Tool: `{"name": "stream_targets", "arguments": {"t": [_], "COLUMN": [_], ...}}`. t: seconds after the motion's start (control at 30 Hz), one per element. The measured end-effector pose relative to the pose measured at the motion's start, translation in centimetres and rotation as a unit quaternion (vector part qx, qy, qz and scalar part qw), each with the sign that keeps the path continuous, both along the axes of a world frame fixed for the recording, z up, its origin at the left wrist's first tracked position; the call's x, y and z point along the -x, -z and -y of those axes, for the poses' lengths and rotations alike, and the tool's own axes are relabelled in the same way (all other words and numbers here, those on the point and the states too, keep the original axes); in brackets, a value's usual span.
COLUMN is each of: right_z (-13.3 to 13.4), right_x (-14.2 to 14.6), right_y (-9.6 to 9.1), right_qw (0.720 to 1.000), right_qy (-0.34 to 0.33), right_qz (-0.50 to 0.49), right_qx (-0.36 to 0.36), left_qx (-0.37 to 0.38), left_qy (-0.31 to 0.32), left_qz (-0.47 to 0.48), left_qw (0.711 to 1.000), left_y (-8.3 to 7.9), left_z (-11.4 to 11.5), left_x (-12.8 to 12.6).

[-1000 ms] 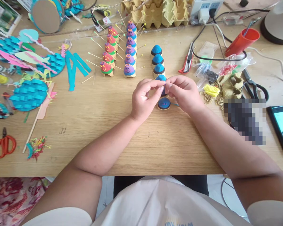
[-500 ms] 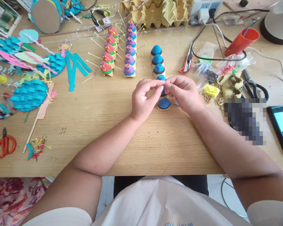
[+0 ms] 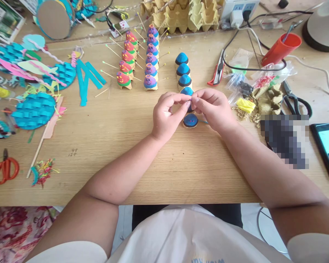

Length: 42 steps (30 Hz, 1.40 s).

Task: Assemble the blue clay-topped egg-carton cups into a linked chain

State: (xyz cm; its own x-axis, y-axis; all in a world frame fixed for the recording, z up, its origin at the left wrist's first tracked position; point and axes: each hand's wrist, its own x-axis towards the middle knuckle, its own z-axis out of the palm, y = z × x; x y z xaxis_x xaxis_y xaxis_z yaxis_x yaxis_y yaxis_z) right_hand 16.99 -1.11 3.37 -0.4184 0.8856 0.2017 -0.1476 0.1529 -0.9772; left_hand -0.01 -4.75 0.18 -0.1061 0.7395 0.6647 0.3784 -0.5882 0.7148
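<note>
My left hand (image 3: pixel 168 109) and my right hand (image 3: pixel 212 107) meet fingertip to fingertip above a row of blue-topped egg-carton cups (image 3: pixel 184 81). Both are pinched closed around a tiny purple bit (image 3: pixel 191 98), too small to make out well. A thin blue stick shows under my right hand, at its palm side. The nearest cup, a blue dome (image 3: pixel 190 120) with a dark rim, carries two small purple dots and sits just below my fingers. My fingers partly cover the cups behind it.
Left of the blue row stand a purple cup row (image 3: pixel 150 69) and a red-green cup row (image 3: pixel 124 67) with pins sticking out. A red utility knife (image 3: pixel 217 71), black scissors (image 3: pixel 293 100), yellow clay (image 3: pixel 246 105) and a phone (image 3: pixel 327 146) lie right. Orange-handled scissors (image 3: pixel 6 170) lie far left.
Almost nothing differs. Both hands stay in the same place with fingertips together, and the cups have not moved.
</note>
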Motion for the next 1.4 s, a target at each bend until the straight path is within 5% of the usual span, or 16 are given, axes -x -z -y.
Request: {"name": "stream_targets", "arguments": {"t": [1.4], "right_z": [-0.21], "right_x": [0.1], "right_y": [0.59], "right_qw": [1.0], "right_qy": [-0.006], "right_qz": [-0.015], "right_qx": [0.003], "left_qx": [0.018], "left_qy": [-0.002], "left_qz": [0.004], "left_qw": [1.0], "left_y": [0.21], "left_z": [-0.1], "left_x": [0.04]}}
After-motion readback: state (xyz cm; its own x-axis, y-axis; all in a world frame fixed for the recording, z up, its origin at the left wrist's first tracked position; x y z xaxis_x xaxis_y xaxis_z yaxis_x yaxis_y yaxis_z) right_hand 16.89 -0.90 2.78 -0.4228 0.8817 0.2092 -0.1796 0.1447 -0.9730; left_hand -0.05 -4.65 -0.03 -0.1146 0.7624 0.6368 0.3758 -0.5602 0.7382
